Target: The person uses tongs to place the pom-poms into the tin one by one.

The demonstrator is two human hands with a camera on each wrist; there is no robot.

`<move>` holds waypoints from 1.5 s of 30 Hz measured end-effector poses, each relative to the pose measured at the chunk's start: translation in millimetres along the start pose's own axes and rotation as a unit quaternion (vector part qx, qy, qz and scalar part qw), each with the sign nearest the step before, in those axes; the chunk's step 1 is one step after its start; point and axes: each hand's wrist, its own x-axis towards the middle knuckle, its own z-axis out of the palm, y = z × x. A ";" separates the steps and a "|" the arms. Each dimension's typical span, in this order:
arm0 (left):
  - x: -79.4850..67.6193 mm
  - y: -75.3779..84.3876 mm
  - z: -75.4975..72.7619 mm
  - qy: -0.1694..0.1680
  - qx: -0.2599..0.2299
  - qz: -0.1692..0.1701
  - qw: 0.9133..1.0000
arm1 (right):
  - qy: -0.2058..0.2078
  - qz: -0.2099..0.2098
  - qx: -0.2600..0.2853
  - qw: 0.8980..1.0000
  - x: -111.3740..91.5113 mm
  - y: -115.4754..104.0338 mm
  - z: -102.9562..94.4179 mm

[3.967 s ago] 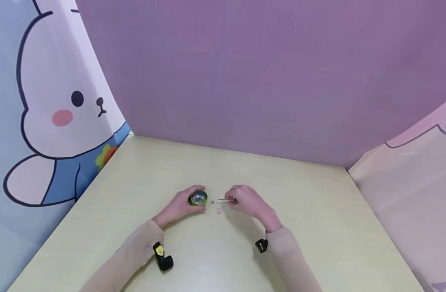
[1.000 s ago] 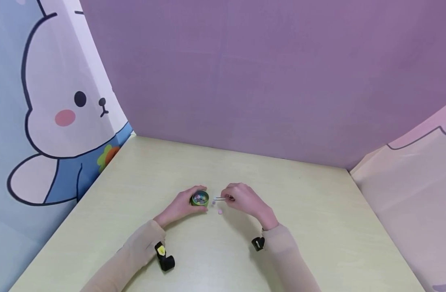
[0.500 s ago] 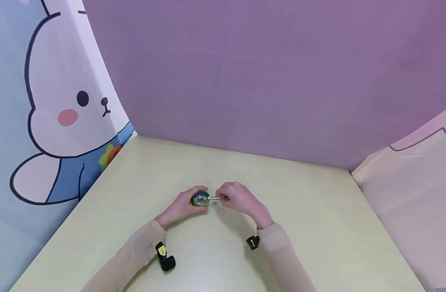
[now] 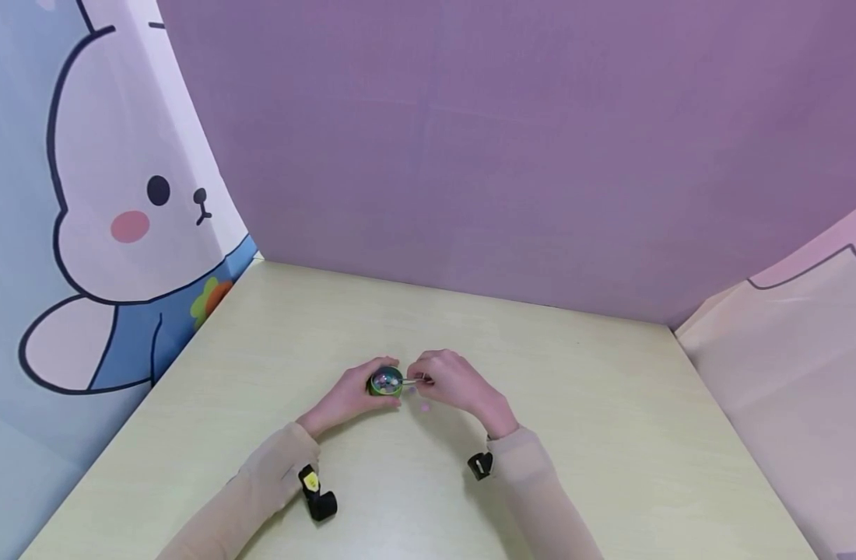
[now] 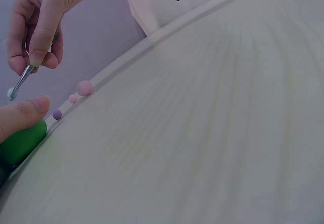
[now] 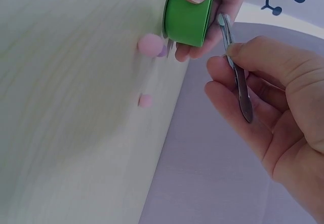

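Note:
My left hand [image 4: 351, 393] grips a small round green container [image 6: 187, 24] between thumb and fingers. Its mouth faces up, and several colourful little balls [image 4: 384, 381] lie inside. In my right hand [image 4: 452, 381] a pair of metal tweezers [image 6: 241, 85] is pinched between thumb and fingers. The tweezer tips clasp a light blue ball [image 6: 221, 19], held at the container's mouth. On the table beside the container rest a larger pink ball [image 5: 84, 88], a smaller pink ball [image 5: 73, 98] and a purple ball [image 5: 56, 114].
The pale wooden table [image 4: 575, 435] extends around both hands. A purple curtain [image 4: 470, 155] hangs behind it, with a cartoon-printed cloth [image 4: 106, 194] on the left and a pale pink one [image 4: 806, 350] on the right. Black wrist cameras [image 4: 319, 502] sit at both sleeves.
The light blue ball has been lifted off the table with the tweezers. My right hand has moved left, bringing it to the container. My left hand keeps its grip, nearly still.

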 end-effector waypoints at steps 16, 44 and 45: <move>2.2 -1.0 1.3 0.000 0.006 -0.002 1.000 | -0.010 0.018 0.003 1.000 -2.6 -0.2 -1.3; 2.7 -2.8 2.0 -0.004 0.004 -0.014 1.000 | -0.014 0.042 0.008 0.999 -39.0 10.4 4.4; 2.5 -2.8 2.0 -0.004 0.004 -0.015 1.000 | -0.015 0.045 0.009 0.999 -39.8 10.9 4.9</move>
